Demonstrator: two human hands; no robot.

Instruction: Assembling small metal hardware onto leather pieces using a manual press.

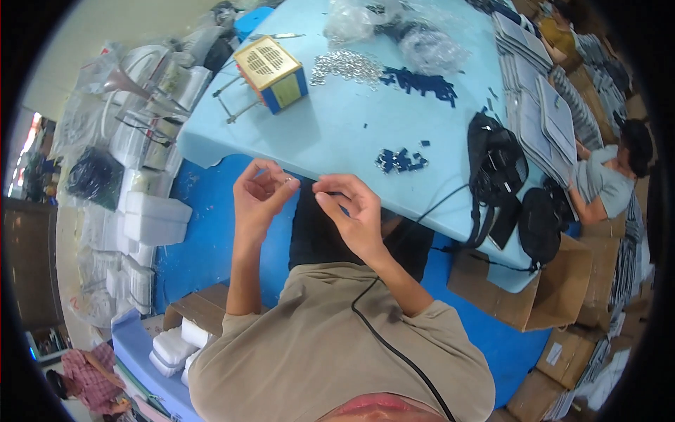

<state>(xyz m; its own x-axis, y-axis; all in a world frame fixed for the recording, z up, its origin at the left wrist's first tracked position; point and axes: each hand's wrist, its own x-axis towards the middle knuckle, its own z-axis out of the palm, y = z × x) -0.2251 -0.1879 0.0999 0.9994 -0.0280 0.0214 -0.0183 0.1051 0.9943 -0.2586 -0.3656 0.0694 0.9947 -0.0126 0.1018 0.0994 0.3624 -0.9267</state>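
Across the light blue table (337,137) lie one yellow-and-blue box (278,77), one heap of silver pieces (346,68), two groups of dark blue strips (399,161) and two black bags (540,228). Both forearms reach up, hands facing at the near edge. The left hand (261,193) pinches a small shiny piece (287,180); the right hand (357,213) curls narrowly, its contents impossible to tell. One black cord (446,200) crosses the table edge nearby.
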